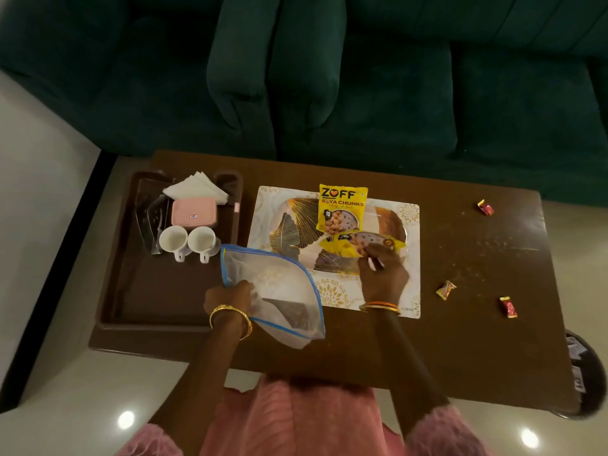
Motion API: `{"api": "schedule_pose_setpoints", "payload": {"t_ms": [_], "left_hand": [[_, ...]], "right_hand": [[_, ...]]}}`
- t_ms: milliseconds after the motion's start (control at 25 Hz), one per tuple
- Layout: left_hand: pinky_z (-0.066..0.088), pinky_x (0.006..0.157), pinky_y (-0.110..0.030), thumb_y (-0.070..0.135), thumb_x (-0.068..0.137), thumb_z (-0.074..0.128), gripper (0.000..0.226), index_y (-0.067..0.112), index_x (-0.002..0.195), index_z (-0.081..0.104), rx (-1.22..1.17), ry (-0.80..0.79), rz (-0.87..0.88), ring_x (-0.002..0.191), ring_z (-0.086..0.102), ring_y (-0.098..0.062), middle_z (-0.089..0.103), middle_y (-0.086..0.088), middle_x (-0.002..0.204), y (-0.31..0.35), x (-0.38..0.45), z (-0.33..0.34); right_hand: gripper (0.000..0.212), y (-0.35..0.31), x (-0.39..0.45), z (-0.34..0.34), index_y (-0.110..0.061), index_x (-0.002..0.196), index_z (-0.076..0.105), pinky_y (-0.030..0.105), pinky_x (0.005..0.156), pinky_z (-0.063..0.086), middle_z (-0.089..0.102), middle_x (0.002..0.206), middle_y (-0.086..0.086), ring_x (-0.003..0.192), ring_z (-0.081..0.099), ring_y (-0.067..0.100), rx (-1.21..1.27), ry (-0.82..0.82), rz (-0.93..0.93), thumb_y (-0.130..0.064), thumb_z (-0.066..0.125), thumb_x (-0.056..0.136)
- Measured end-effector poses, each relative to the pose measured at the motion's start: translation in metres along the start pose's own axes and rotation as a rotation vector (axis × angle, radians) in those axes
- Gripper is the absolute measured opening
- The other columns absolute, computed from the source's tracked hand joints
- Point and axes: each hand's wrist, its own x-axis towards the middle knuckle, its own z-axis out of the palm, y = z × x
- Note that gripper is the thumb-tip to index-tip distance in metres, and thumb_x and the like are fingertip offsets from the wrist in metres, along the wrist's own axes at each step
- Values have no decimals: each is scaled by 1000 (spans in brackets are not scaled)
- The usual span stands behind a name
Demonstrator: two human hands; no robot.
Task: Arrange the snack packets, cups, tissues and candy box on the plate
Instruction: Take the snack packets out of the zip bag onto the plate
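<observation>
On the dark brown wooden table, the right hand pinches a yellow snack packet over the gold-leaf patterned plate; the left hand grips a clear blue-edged zip bag.

Glossy yellow foil packets, clear plastic zip bag, polished brown wooden table, white paper tissues.

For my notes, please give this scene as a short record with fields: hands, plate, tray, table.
left hand: holds clear zip bag
right hand: grip on second snack packet, over plate
plate: first snack packet lies at its far edge
tray: tissues, pink box, two cups
table: three loose candies
</observation>
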Motion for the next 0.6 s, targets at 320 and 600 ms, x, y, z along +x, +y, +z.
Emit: {"api": "schedule_pose_setpoints", "payload": {"t_ms": [320, 600], "left_hand": [[45, 68, -33, 11, 75, 70, 34, -10, 102, 65, -3, 73, 1, 76, 57, -29, 64, -17, 89, -10, 17, 8], [52, 76, -40, 13, 74, 71, 33, -6, 100, 66, -6, 105, -1, 89, 65, -38, 68, -22, 99, -18, 23, 11]], "right_hand": [[26, 79, -39, 87, -2, 108, 62, 45, 77, 51, 47, 128, 23, 109, 54, 42, -428, -271, 175, -11, 58, 84], [31, 82, -42, 93, -4, 119, 56, 46, 84, 51, 44, 132, 23, 117, 48, 43, -519, -433, 91, -5, 51, 88]]}}
